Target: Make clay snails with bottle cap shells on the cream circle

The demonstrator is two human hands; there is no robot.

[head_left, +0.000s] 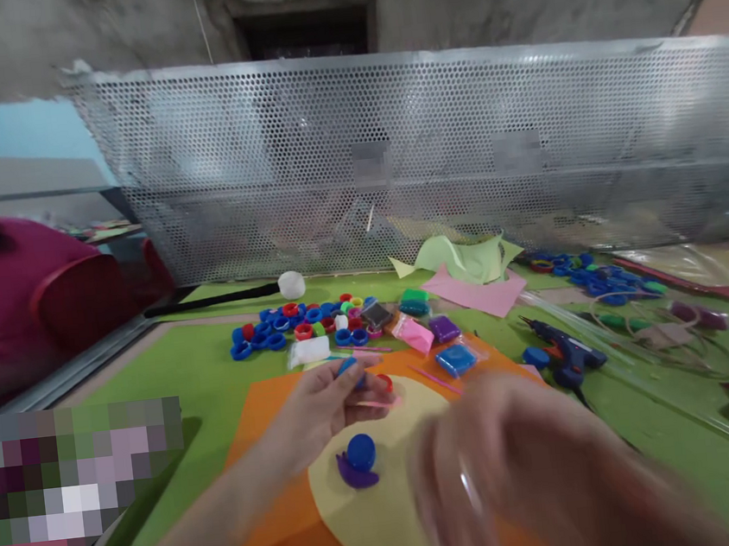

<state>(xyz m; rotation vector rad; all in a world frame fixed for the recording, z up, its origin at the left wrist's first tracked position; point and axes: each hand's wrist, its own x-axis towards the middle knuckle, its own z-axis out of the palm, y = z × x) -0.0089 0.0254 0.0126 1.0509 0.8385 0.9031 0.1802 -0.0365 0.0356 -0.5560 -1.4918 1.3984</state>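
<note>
My left hand hovers over an orange sheet with a pale yellow circle on it. Its fingers are pinched round a small blue cap, with a red cap and a pink strip just beyond the fingertips. A blue cap on a purple clay shape sits on the yellow circle below that hand. My right hand is close to the camera and smeared by motion, so its fingers cannot be read.
A heap of blue and red bottle caps lies at the back, beside packets of coloured clay. A blue glue gun lies at the right. Pink and green paper lies against a perforated metal screen. A person in magenta sits at the left.
</note>
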